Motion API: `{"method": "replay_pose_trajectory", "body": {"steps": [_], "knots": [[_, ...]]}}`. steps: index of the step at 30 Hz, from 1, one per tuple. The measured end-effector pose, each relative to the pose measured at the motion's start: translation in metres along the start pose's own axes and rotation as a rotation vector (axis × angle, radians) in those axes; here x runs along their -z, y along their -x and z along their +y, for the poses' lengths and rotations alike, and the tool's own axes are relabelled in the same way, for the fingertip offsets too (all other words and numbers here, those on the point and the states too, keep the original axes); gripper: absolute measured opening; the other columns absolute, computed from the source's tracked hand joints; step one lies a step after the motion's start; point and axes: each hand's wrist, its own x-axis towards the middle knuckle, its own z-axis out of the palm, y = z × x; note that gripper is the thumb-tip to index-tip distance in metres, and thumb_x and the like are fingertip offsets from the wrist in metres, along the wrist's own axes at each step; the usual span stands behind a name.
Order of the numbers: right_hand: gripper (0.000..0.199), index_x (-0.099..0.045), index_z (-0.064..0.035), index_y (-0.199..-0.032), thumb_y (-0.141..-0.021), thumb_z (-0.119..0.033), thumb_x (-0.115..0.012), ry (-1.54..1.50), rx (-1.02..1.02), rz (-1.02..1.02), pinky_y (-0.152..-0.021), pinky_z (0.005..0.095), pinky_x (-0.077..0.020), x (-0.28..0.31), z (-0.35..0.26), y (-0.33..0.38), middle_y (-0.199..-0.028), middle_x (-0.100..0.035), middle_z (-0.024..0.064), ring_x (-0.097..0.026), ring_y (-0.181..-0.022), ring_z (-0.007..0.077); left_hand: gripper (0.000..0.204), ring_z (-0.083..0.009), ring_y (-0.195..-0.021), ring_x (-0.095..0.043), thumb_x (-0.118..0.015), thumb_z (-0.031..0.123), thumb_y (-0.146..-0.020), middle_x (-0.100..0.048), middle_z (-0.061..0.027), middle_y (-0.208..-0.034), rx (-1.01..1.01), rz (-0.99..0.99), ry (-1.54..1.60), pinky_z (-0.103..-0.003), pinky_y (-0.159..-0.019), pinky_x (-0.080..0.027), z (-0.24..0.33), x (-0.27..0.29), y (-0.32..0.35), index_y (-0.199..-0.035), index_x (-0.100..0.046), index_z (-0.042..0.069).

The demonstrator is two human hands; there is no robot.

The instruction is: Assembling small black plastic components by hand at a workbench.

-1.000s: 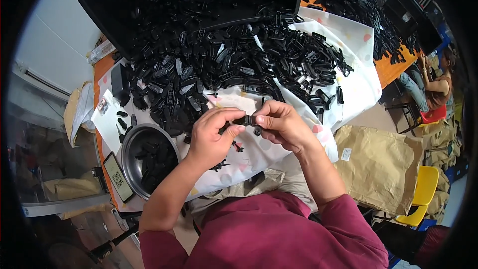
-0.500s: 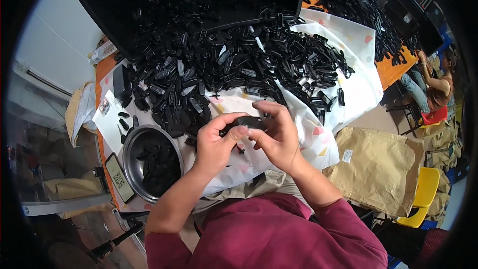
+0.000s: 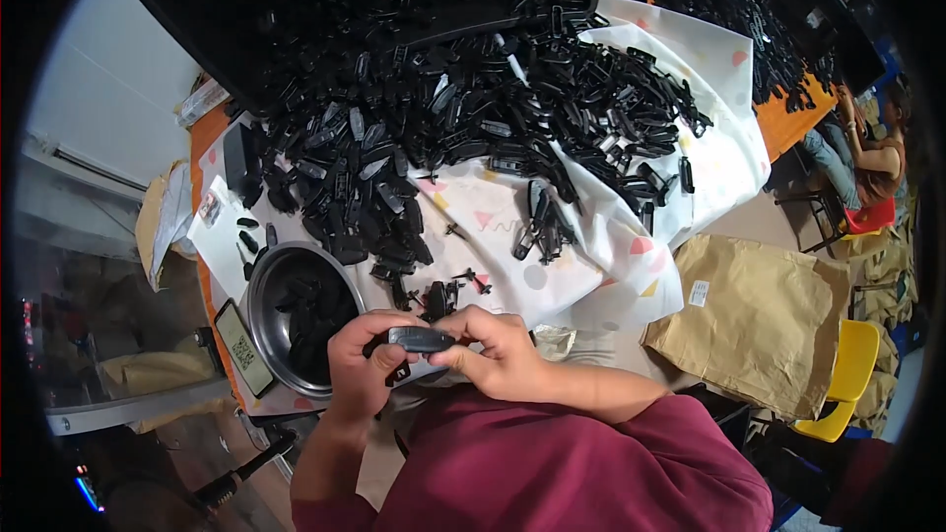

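The left grip [image 3: 363, 363] and right grip [image 3: 501, 355] are held close together, both pinched; the right forearm [image 3: 606, 391] is angled sideways, the left forearm [image 3: 330, 458] pointed forward

1. The left hand [image 3: 360, 366] and right hand [image 3: 501, 355] sit lower, at lower centre, bringing the black piece [image 3: 419, 339] down.
2. The left hand now overlaps the metal bowl's [image 3: 256, 323] right side.
3. Loose black parts [image 3: 542, 227] at mid-frame come into sight.
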Motion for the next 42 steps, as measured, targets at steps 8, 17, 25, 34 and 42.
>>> {"method": "replay_pose_trajectory", "body": {"steps": [8, 17, 25, 34, 42], "knots": [[0.023, -0.058, -0.0086, -0.092, -0.069, -0.012, -0.062, 1.179, 0.201, 0.073, -0.057, 0.0330, -0.0480, 0.058, 0.016, -0.032, -0.088, -0.058, 0.0085, -0.056, -0.071, 0.0253, 0.019, -0.0112, -0.071, -0.053, -0.059, 0.011, -0.081, -0.057, -0.0042, -0.083, -0.052, 0.430, -1.001, -0.023, -0.064, -0.043, 0.008, 0.060, 0.008, -0.098, -0.057, 0.002], [0.019, -0.057, -0.0053, -0.085, -0.067, -0.007, -0.058, 1.164, 0.297, 0.023, -0.065, 0.0328, -0.0467, 0.080, 0.034, -0.044, -0.092, -0.055, 0.0100, -0.053, -0.076, 0.0248, 0.025, -0.0255, -0.089, -0.047, -0.067, 0.031, -0.070, -0.056, -0.0078, -0.092, -0.198, 0.046, -1.634, -0.036, -0.073, -0.037, -0.002, 0.016, -0.087, -0.075, -0.068, 0.007], [0.028, -0.059, -0.0039, -0.093, -0.069, -0.017, -0.063, 0.984, 0.091, 0.166, -0.061, 0.0384, -0.0465, 0.070, 0.067, -0.016, -0.080, -0.055, 0.0127, -0.056, -0.073, 0.0299, 0.021, -0.0304, -0.088, -0.051, -0.067, 0.022, -0.063, -0.056, -0.0115, -0.086, 0.031, -0.010, -1.920, -0.042, -0.073, -0.043, -0.024, 0.015, -0.115, -0.072, -0.066, 0.003], [0.028, -0.052, -0.0016, -0.110, -0.083, -0.003, -0.055, -0.191, -0.176, 0.246, -0.057, 0.0240, -0.0495, 0.057, 0.020, -0.044, -0.093, -0.058, 0.0063, -0.057, -0.073, 0.0115, 0.015, -0.0121, -0.075, -0.057, -0.064, 0.003, -0.075, -0.059, -0.0045, -0.079, 0.020, 0.085, -0.412, -0.025, -0.065, -0.047, -0.018, -0.017, -0.095, -0.083, -0.052, 0.003], [0.032, -0.049, 0.0018, -0.115, -0.084, -0.002, -0.054, -0.276, -0.052, 0.269, -0.057, 0.0226, -0.0488, 0.047, 0.005, -0.041, -0.096, -0.056, 0.0082, -0.055, -0.075, 0.0115, 0.027, -0.0069, -0.069, -0.054, -0.073, 0.004, -0.068, -0.059, -0.0052, -0.082, -0.045, 0.041, -0.154, -0.020, -0.061, -0.046, -0.023, -0.026, -0.084, -0.084, -0.052, 0.001]]}}
